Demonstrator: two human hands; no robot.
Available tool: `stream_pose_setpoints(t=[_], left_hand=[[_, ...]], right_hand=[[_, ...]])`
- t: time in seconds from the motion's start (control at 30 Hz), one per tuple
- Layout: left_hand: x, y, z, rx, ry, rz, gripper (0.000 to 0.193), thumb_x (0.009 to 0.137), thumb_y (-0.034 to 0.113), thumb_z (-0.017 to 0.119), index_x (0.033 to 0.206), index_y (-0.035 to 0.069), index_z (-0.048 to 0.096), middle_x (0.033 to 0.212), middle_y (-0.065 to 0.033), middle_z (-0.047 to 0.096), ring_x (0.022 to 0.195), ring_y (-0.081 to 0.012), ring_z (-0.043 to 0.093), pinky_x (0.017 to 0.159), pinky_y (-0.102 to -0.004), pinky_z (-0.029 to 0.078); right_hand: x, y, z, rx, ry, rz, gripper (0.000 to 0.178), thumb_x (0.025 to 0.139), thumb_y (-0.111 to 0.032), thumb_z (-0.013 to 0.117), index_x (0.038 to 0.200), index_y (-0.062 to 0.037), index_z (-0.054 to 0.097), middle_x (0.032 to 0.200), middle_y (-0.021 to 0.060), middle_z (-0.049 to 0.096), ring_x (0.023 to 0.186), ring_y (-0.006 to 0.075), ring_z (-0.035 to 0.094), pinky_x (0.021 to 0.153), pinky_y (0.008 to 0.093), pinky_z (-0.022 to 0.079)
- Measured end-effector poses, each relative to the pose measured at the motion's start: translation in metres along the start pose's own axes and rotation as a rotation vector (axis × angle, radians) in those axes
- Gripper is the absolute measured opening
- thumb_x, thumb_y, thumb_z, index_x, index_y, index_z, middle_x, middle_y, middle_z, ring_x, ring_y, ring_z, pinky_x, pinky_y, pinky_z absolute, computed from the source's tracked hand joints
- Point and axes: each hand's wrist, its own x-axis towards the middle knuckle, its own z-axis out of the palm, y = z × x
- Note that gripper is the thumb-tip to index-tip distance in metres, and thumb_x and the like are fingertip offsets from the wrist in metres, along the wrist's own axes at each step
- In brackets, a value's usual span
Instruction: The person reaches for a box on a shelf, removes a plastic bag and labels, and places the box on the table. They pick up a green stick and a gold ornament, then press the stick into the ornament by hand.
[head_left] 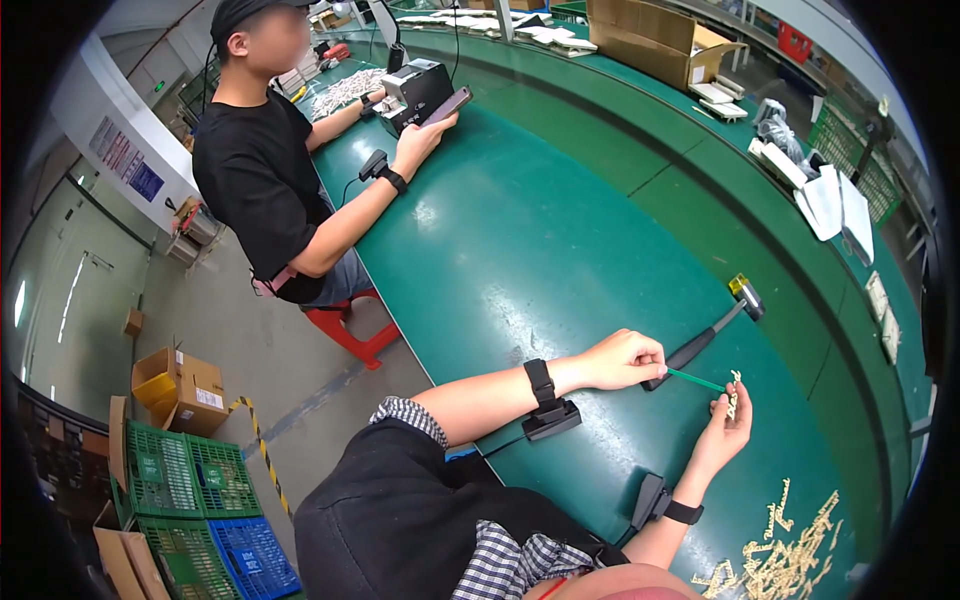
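Observation:
My left hand [630,360] is closed on one end of a thin, straight green strip [697,379]; whether it is a stick or a ribbon I cannot tell. The strip's other end reaches a small pale cutout shaped like joined letters [733,398], which my right hand [728,430] pinches upright between its fingers. Just beyond my left hand lies a mallet [690,350] with a dark handle and a yellow-and-dark head. Many similar pale letter cutouts [785,560] lie heaped on the green table near my right forearm.
Along the far left side of the green table [540,230], a co-worker [250,150] in black sits holding a phone [447,106] beside a black boxy machine [415,92]. White pieces and a cardboard box [650,40] line the far bench. Crates [165,470] stand on the floor at left.

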Motion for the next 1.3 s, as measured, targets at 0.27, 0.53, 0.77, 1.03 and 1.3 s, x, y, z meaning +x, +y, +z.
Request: stream_pose_setpoints(t=[0.27,0.53,0.77,1.03,1.3], left_hand=[[-0.004,-0.007,0.001,0.003,0.004,0.026,0.019,0.086,0.021,0.061,0.077,0.004,0.063,0.055,0.0009,0.054,0.05,-0.0049,0.043,0.046,-0.0251,0.033],[0.001,0.0,-0.005,0.03,-0.007,0.013,0.019,0.085,0.022,0.061,0.077,0.005,0.063,0.055,0.001,0.053,0.049,-0.0054,0.044,0.046,-0.025,0.034],[-0.001,-0.003,-0.001,0.031,0.003,0.017,0.019,0.085,0.022,0.061,0.077,0.005,0.063,0.054,0.0002,0.054,0.048,-0.0061,0.046,0.046,-0.0255,0.035],[0.0,-0.011,0.004,0.085,0.041,0.039,0.021,0.083,0.024,0.062,0.075,0.004,0.062,0.052,-0.0031,0.055,0.047,-0.0118,0.05,0.046,-0.0291,0.036],[0.0,-0.012,0.0,0.097,0.047,0.066,0.02,0.081,0.024,0.061,0.073,0.005,0.063,0.052,-0.0053,0.056,0.046,-0.0175,0.052,0.046,-0.0333,0.037]], right_hand=[[-0.007,-0.009,0.005,0.118,-0.024,0.022,0.041,0.086,0.003,0.055,0.125,0.0047,0.047,0.122,0.0153,0.054,0.09,0.0145,0.059,0.079,0.0244,0.048],[-0.004,-0.016,0.008,0.194,-0.06,0.019,0.047,0.082,0.008,0.058,0.127,0.0045,0.045,0.126,0.0164,0.05,0.096,0.0183,0.06,0.084,0.0266,0.047],[-0.01,-0.016,0.006,0.202,-0.055,0.022,0.047,0.081,0.008,0.058,0.126,0.0038,0.045,0.125,0.0166,0.051,0.096,0.0181,0.06,0.085,0.0263,0.047],[-0.006,-0.014,0.008,0.184,-0.044,0.038,0.046,0.082,0.009,0.056,0.126,0.003,0.046,0.125,0.0155,0.052,0.096,0.0168,0.06,0.085,0.0262,0.048],[-0.004,-0.009,0.005,0.13,-0.079,0.052,0.046,0.083,0.008,0.056,0.127,0.0047,0.045,0.126,0.0161,0.051,0.101,0.0159,0.056,0.089,0.0266,0.045]])
